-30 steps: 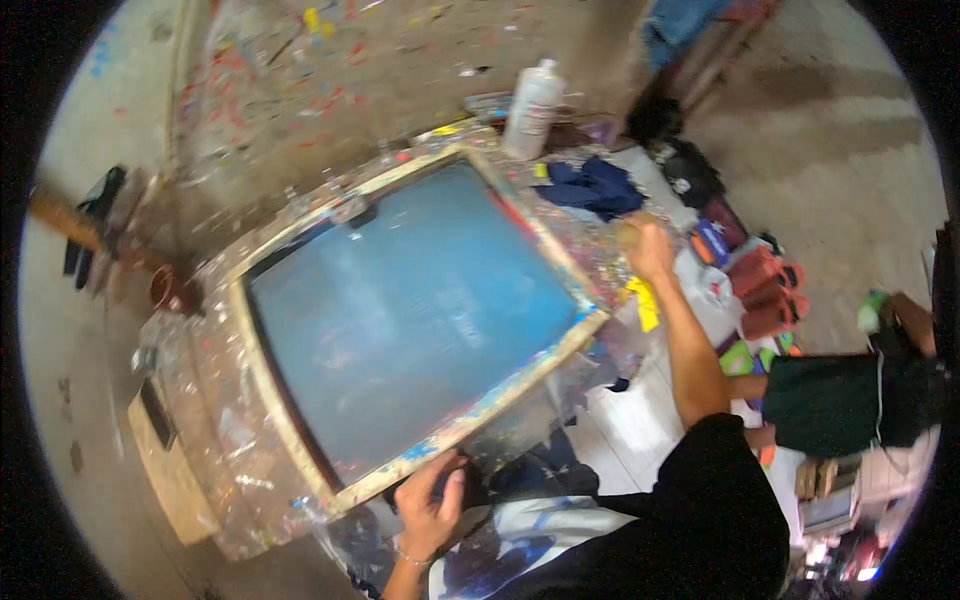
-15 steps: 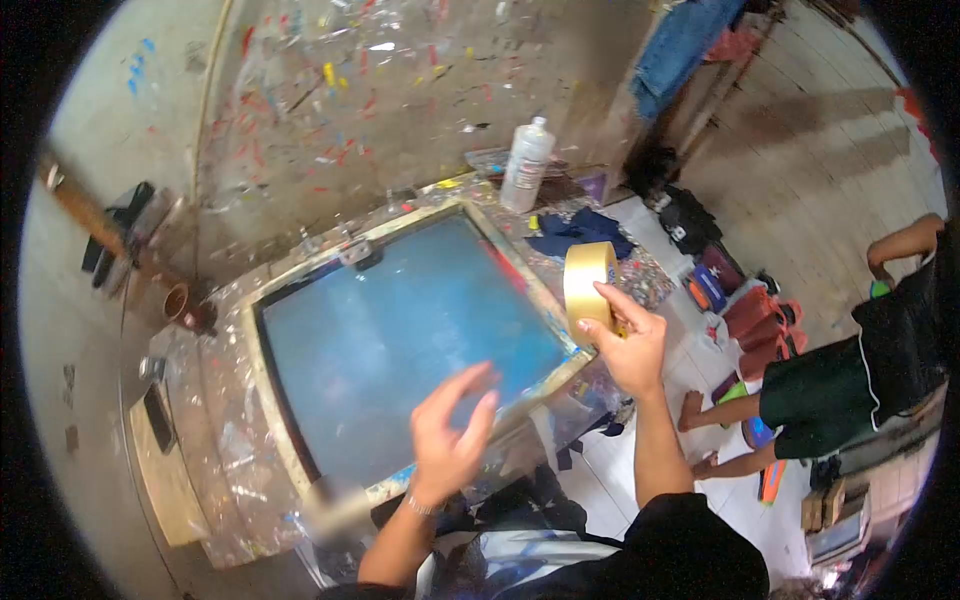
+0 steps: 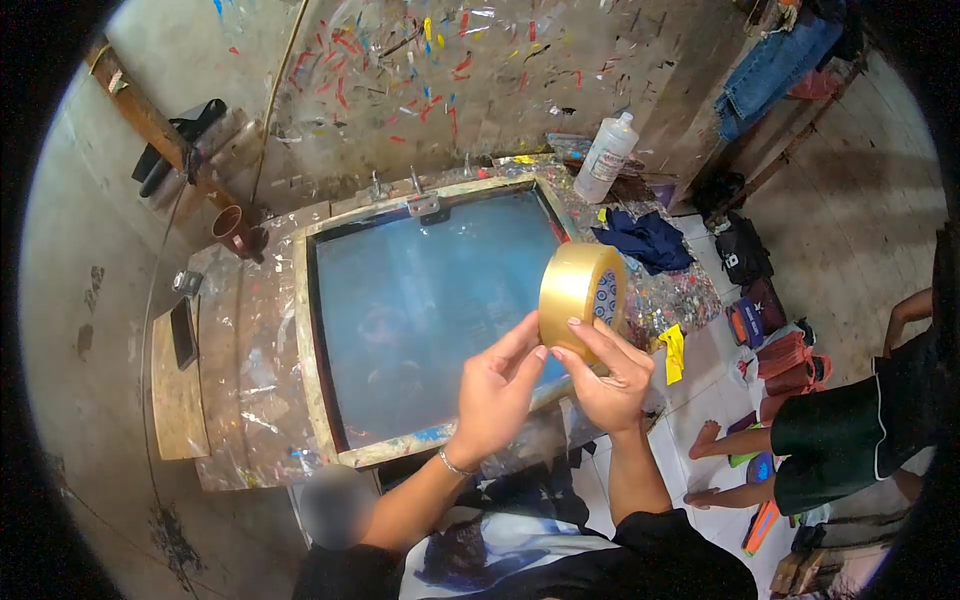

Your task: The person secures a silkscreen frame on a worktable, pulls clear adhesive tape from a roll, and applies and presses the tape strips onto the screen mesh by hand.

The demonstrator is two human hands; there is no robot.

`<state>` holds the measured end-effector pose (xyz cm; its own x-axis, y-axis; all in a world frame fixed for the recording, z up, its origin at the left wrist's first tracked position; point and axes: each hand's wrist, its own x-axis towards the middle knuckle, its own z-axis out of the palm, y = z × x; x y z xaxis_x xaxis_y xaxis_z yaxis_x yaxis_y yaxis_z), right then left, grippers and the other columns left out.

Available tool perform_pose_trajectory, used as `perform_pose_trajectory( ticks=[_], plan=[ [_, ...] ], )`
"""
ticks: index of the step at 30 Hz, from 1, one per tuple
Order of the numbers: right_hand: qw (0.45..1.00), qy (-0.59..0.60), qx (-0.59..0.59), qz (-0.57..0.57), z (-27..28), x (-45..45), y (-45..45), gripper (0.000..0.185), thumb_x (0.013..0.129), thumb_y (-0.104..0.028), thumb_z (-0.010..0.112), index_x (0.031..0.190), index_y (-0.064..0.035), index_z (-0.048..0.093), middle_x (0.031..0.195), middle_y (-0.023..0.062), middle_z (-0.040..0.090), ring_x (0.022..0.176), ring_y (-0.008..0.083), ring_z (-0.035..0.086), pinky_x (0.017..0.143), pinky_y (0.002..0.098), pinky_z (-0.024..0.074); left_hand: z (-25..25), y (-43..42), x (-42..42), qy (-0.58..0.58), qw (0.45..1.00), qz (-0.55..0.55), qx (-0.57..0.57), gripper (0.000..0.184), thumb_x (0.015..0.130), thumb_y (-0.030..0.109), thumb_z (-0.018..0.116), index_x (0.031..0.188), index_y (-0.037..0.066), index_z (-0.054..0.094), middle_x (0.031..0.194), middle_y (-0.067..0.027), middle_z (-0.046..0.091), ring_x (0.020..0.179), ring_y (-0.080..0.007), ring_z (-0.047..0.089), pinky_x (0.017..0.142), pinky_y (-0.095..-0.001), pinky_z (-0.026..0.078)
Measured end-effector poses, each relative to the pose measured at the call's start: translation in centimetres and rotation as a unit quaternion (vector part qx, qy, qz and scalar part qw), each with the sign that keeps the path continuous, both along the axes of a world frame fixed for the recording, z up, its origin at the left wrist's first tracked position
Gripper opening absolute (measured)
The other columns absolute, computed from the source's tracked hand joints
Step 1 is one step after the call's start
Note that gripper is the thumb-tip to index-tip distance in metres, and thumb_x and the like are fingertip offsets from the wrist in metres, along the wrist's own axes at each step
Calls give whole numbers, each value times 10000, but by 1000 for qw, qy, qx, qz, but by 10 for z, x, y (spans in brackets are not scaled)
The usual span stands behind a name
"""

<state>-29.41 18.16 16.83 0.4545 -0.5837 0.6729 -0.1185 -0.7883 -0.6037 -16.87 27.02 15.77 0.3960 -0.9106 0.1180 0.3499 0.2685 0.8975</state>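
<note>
A wide roll of clear yellowish packing tape (image 3: 568, 290) is held up above the right part of a framed printing screen (image 3: 430, 300). My right hand (image 3: 612, 385) grips the roll at its lower rim, thumb in front and fingers on the side. My left hand (image 3: 493, 400) is closed with thumb and fingertips at the roll's lower left edge; whether a tape end is between them I cannot make out. The screen has a blue-grey mesh in a pale, paint-stained frame and lies on the table, with a metal hinge clamp (image 3: 424, 206) at its far edge.
A white bottle (image 3: 605, 160) and dark blue cloth (image 3: 645, 240) are at the table's back right. A brown mug (image 3: 235, 232) and a phone (image 3: 183, 335) on a board lie left. A person in dark shorts (image 3: 830, 440) is at the right, near bags on the tiled floor.
My left hand has moved from above the screen to the tape roll. The roll has come closer to me and turned, showing its printed core. The view has shifted.
</note>
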Motion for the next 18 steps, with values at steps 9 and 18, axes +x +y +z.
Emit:
perform_pose_trajectory(
  ticks=[9,18],
  plan=[
    [997,1,82,-13,-10,2,7,404,729,46,794,1120,0,704,1078,187,717,951,235,717,829,316,563,-13,-1,-7,-121,980,155,43,308,937,39,640,1229,-60,636,1085,-129,715,984,-147,671,877,-272,534],
    [995,26,96,11,-17,2,9,405,730,34,799,1123,3,704,1094,184,715,968,231,713,840,312,560,-24,-7,6,-236,941,232,63,122,888,51,704,977,-25,737,866,-110,744,750,-110,687,687,-238,545]
  ],
)
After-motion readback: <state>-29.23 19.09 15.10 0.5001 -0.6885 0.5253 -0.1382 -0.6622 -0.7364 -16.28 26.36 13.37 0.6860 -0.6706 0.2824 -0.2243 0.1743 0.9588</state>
